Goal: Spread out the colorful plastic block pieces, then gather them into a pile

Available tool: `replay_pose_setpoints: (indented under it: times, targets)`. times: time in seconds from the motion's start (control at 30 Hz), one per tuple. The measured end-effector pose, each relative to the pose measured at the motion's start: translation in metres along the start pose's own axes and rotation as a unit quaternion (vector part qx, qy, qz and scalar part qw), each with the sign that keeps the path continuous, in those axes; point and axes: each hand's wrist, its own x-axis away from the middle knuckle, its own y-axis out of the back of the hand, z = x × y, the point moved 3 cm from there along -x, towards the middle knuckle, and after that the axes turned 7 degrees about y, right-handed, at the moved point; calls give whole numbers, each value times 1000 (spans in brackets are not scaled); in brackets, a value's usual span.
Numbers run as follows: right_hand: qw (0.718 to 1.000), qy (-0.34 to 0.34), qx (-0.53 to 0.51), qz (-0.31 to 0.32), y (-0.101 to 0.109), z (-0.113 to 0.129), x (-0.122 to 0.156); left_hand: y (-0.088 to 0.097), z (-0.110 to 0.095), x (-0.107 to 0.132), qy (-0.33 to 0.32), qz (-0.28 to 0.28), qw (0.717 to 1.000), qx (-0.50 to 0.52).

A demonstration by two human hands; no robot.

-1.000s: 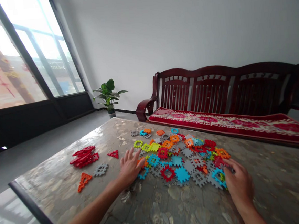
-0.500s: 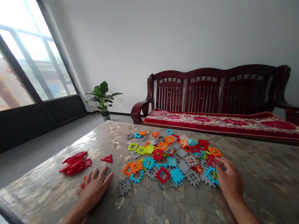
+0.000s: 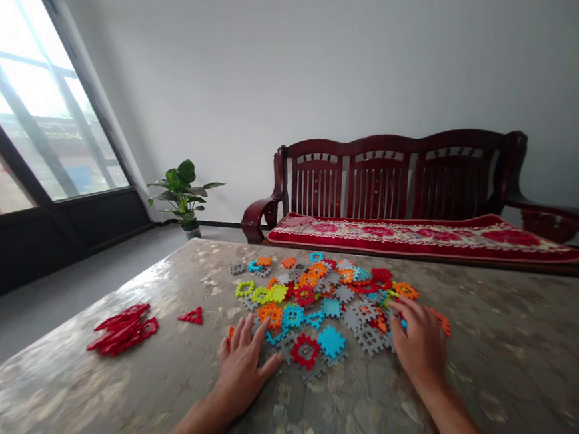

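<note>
A heap of flat plastic interlocking tiles (image 3: 326,301) in grey, blue, orange, red and green lies spread across the marble-patterned table (image 3: 133,390). My left hand (image 3: 244,368) lies flat on the table at the heap's left edge, fingers stretched out, covering an orange and a grey tile. My right hand (image 3: 417,344) rests palm down on the heap's right side, fingers curled over a few tiles. A red square tile (image 3: 305,351) and a blue tile (image 3: 331,340) lie between the two hands.
A separate stack of red tiles (image 3: 122,328) and one red triangle (image 3: 191,316) lie to the left on the table. Behind the table stands a dark wooden bench (image 3: 392,182) with a red cushion. A potted plant (image 3: 182,192) and a window are at the left.
My left hand swept left to the loose tiles, then came back to the heap's edge with them. My right hand slid inward along the right side. The view turned left.
</note>
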Motion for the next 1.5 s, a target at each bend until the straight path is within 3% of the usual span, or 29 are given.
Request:
replay_pose_setpoints:
  times: [0.1, 0.23, 0.37, 0.5, 0.63, 0.8, 1.0, 1.17, 1.27, 1.5]
  targets:
    - [998, 62, 6, 19, -2, 9, 1, -4, -1, 5, -35, 11, 999, 8]
    - [987, 143, -23, 70, -3, 24, 6, -12, 13, 12, -99, 30, 995, 10]
    - [958, 208, -64, 185, -7, 56, 19, -23, 27, 11, -154, 17, 988, 7]
    - [916, 210, -97, 327, -15, 89, 38, -26, 24, 7, -185, -24, 982, 14]
    - [902, 181, -109, 376, -17, 107, 44, -23, 10, 7, -219, -52, 974, 18]
    - [915, 183, -94, 346, -13, 118, 39, -15, -13, 8, -282, -22, 959, 2]
    - [931, 209, -54, 295, -18, 123, 43, -11, -34, -3, -313, 11, 948, -61]
    - [930, 257, -13, 263, -26, 128, 37, -12, -48, -8, -363, -4, 927, -94]
    - [926, 299, 0, 231, -29, 127, 32, -8, -58, -9, -362, -5, 927, -95]
    - [931, 337, -22, 136, -30, 117, 18, 6, -79, -24, -315, 54, 945, -68]
